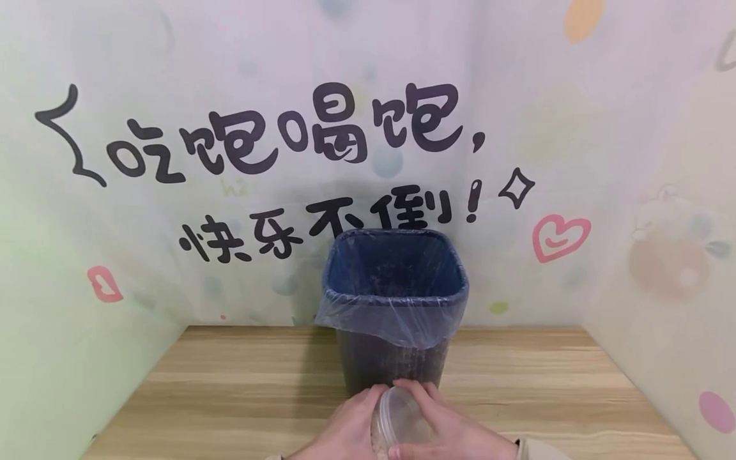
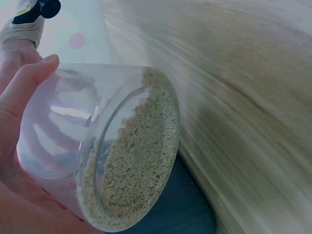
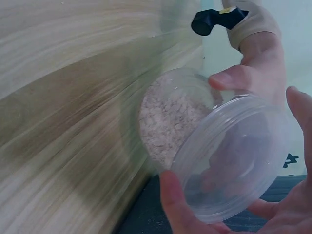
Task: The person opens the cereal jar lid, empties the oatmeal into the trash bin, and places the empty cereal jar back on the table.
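Note:
A clear plastic jar [image 2: 61, 126], partly filled with pale beige flakes [image 2: 141, 151], lies tilted in front of the bin, its base toward the left wrist camera. My left hand [image 1: 347, 427] grips the jar's side, with the thumb along the wall and the other fingers behind it. The translucent round lid [image 3: 234, 156] sits on the jar's mouth, facing right. My right hand [image 1: 457, 429] holds the lid by its rim, thumb on the near side and fingers on the far side. Whether the lid is tight or loose I cannot tell.
Just beyond the hands stands a dark blue bin [image 1: 397, 364] lined with a clear plastic bag [image 1: 397, 319]. The wood-grain table [image 1: 230, 390] runs back to a printed wall [image 1: 230, 64] with black lettering. Side walls close in the left and right.

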A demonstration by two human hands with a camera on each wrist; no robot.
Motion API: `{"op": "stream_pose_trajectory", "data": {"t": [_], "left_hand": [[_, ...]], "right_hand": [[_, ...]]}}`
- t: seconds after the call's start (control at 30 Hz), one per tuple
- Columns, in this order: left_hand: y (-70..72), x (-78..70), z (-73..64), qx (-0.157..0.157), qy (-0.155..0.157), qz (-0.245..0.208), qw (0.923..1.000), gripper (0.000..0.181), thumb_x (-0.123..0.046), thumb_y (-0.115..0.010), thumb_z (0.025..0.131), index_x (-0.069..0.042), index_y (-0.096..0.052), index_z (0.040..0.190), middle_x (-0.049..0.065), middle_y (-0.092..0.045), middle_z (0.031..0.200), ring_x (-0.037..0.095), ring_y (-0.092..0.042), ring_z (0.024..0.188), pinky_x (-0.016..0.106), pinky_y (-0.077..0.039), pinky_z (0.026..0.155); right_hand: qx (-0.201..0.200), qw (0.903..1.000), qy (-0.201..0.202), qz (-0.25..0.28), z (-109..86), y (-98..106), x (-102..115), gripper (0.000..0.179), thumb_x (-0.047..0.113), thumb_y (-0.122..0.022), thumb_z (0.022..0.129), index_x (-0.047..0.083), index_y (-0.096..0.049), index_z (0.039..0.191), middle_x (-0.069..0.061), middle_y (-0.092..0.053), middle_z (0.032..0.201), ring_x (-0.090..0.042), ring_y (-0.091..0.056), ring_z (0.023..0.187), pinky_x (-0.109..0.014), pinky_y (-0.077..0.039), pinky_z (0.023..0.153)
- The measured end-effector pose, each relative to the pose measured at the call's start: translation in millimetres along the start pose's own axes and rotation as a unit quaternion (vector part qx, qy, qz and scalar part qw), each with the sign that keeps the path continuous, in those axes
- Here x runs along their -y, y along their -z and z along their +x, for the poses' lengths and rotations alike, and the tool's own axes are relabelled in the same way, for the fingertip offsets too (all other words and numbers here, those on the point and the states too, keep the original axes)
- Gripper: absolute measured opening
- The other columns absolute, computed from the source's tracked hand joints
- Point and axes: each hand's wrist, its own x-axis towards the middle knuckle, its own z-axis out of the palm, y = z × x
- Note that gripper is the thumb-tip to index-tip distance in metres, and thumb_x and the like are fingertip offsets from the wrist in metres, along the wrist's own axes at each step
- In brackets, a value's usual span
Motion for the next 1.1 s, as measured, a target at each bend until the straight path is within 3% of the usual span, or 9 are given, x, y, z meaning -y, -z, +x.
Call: {"op": "stream_pose_trajectory", "data": {"t": [0.17,0.33,0.43,0.5,0.63,0.7,0.83,1.0,1.1], "left_hand": [[4.1,-1.1,3.5,0.024,-0.005,0.002,0.9997,0.076,-0.039,-0.087,0.064,-0.004,-0.052,0.122,0.004,-0.060,0.108,0.009,-0.056,0.094,0.026,-0.050,0.077],[11.6,0.7,6.5,0.047,-0.032,0.006,0.9984,0.075,-0.040,-0.085,0.065,-0.004,-0.052,0.121,0.002,-0.061,0.105,0.009,-0.057,0.091,0.022,-0.049,0.074],[18.1,4.1,7.6,0.075,-0.042,-0.017,0.9962,0.076,-0.039,-0.086,0.065,-0.004,-0.051,0.122,0.000,-0.061,0.106,0.007,-0.057,0.092,0.020,-0.048,0.075],[22.1,6.7,8.7,0.096,-0.050,-0.033,0.9936,0.076,-0.037,-0.087,0.065,-0.004,-0.050,0.123,0.000,-0.061,0.109,0.006,-0.056,0.094,0.018,-0.047,0.078],[27.5,11.4,11.1,0.129,-0.078,-0.051,0.9872,0.075,-0.031,-0.087,0.066,-0.004,-0.049,0.125,0.001,-0.061,0.111,0.003,-0.055,0.095,0.014,-0.044,0.081],[29.7,13.3,12.1,0.140,-0.094,-0.054,0.9842,0.072,-0.029,-0.087,0.067,-0.004,-0.050,0.123,0.000,-0.060,0.110,0.001,-0.054,0.094,0.012,-0.043,0.080],[33.7,17.4,13.5,0.172,-0.110,-0.075,0.9762,0.074,-0.026,-0.086,0.068,-0.003,-0.047,0.127,-0.001,-0.058,0.112,-0.001,-0.054,0.097,0.013,-0.043,0.083],[37.6,21.0,14.7,0.217,-0.095,-0.131,0.9626,0.085,-0.020,-0.087,0.069,-0.003,-0.040,0.138,-0.004,-0.056,0.124,0.001,-0.053,0.105,0.018,-0.043,0.089],[38.5,21.6,15.1,0.228,-0.090,-0.150,0.9579,0.085,-0.018,-0.087,0.068,-0.004,-0.040,0.138,-0.007,-0.057,0.121,0.001,-0.055,0.103,0.019,-0.044,0.088]], "right_hand": [[-0.011,0.9997,0.020,0.000,1.3,-1,-1,0.076,0.042,-0.073,0.085,0.018,-0.033,0.145,-0.015,-0.037,0.133,-0.033,-0.046,0.117,-0.035,-0.045,0.088],[-0.035,0.9937,0.103,-0.025,6.2,-2,-7,0.075,0.040,-0.076,0.082,0.020,-0.037,0.143,-0.006,-0.037,0.132,-0.024,-0.044,0.117,-0.033,-0.046,0.089],[-0.037,0.9838,0.171,-0.038,9.6,-3,-12,0.075,0.040,-0.075,0.083,0.017,-0.037,0.143,0.000,-0.036,0.132,-0.020,-0.042,0.118,-0.032,-0.046,0.090],[-0.045,0.9704,0.227,-0.068,12.2,-4,-15,0.075,0.045,-0.073,0.084,0.014,-0.038,0.143,-0.001,-0.037,0.133,-0.019,-0.043,0.118,-0.032,-0.046,0.090],[-0.049,0.9483,0.293,-0.113,15.1,-3,-15,0.076,0.050,-0.069,0.085,0.012,-0.038,0.142,-0.005,-0.035,0.134,-0.019,-0.044,0.119,-0.031,-0.047,0.090],[-0.050,0.9414,0.306,-0.133,15.1,-2,-13,0.075,0.049,-0.069,0.085,0.014,-0.038,0.143,-0.005,-0.035,0.136,-0.018,-0.044,0.120,-0.031,-0.047,0.091],[-0.023,0.9374,0.315,-0.146,14.7,0,-8,0.071,0.045,-0.069,0.087,0.018,-0.037,0.144,-0.006,-0.032,0.141,-0.020,-0.038,0.126,-0.033,-0.045,0.095],[0.019,0.9371,0.313,-0.153,13.1,2,-8,0.069,0.044,-0.067,0.089,0.022,-0.036,0.145,-0.007,-0.026,0.147,-0.021,-0.028,0.132,-0.036,-0.043,0.097],[0.030,0.9351,0.312,-0.165,12.0,3,-8,0.068,0.044,-0.066,0.090,0.024,-0.035,0.146,-0.006,-0.024,0.148,-0.021,-0.027,0.132,-0.036,-0.042,0.097]]}}
